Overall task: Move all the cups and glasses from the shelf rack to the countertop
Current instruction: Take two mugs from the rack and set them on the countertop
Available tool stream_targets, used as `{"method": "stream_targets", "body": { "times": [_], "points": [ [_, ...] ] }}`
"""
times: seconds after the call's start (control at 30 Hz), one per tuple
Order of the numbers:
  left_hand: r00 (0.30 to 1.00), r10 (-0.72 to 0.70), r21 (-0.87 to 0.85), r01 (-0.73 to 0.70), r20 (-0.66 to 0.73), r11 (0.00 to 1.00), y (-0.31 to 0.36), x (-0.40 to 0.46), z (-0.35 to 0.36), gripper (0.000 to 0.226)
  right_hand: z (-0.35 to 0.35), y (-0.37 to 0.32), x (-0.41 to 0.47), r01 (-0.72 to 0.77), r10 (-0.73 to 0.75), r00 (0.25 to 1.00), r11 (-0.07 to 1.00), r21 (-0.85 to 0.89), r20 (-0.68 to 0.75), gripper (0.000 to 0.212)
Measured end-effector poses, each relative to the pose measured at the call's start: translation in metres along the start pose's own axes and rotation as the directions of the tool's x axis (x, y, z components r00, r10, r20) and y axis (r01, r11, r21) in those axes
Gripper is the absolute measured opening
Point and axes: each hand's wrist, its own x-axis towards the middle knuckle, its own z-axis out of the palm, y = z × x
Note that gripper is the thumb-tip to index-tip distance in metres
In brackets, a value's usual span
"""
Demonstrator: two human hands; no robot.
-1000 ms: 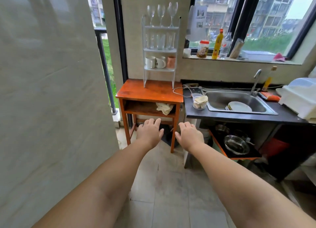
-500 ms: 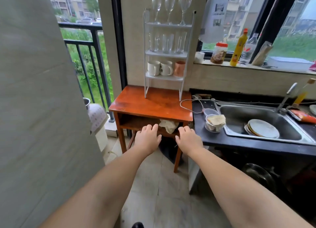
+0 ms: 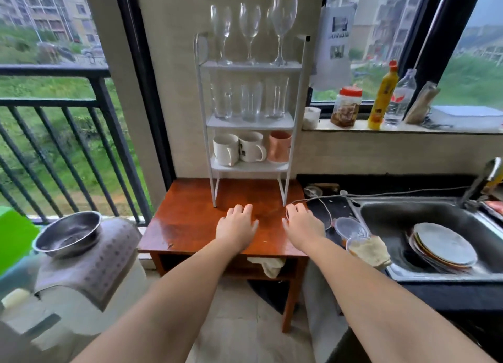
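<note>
The white shelf rack (image 3: pixel 292 96) stands at the back of the wooden counter (image 3: pixel 190 221), against the wall. Its top tier carries three wine glasses (image 3: pixel 283 22), upright in a row. Its middle tier holds three clear tumblers (image 3: pixel 251 101), whose outlines blur into one another. Its bottom tier holds two white mugs (image 3: pixel 251 147) and, at the right end, a copper-coloured cup (image 3: pixel 279 146).

My left hand (image 3: pixel 236 229) and my right hand (image 3: pixel 303 225) hover over the counter in front of the rack, palms down, fingers loosely spread, holding nothing; I cannot tell whether they touch the wood.

To the right, a steel sink (image 3: pixel 386 215) contains a stack of plates (image 3: pixel 443 247); its tap is cut off by the picture's edge. A clear plastic tub (image 3: pixel 351 228) and a cloth (image 3: pixel 370 251) sit at the sink's near-left corner.

On the window ledge (image 3: pixel 462 127) stand a red-lidded jar (image 3: pixel 347 107), a yellow bottle (image 3: pixel 382 96) and a clear bottle (image 3: pixel 400 98).

To the left, a metal bowl (image 3: pixel 68 233) rests on a covered appliance beside the balcony railing (image 3: pixel 54 101).
</note>
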Motion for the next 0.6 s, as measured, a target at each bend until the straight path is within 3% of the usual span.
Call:
{"method": "stream_targets", "body": {
  "times": [0.13,0.37,0.5,0.6],
  "points": [
    [1.0,-0.005,-0.068,0.004,-0.026,0.998,0.005,0.079,0.009,0.054,0.007,0.012,0.079,-0.008,0.008,1.0,1.0,0.005,-0.022,0.031],
    [0.984,-0.175,-0.329,0.171,0.017,0.929,0.017,0.197,0.005,0.054,0.009,0.019,0.192,0.008,-0.004,1.0,0.985,0.171,-0.023,0.041],
    [0.959,-0.269,-0.579,0.272,0.093,0.769,0.023,0.242,0.001,0.048,0.014,0.012,0.234,-0.121,0.117,0.992,0.834,0.539,0.042,0.044],
    [0.93,-0.332,-0.756,0.331,0.159,0.565,0.025,0.273,-0.001,0.043,0.018,0.008,0.266,-0.231,0.217,0.97,0.671,0.705,0.111,0.035]
  ]
}}
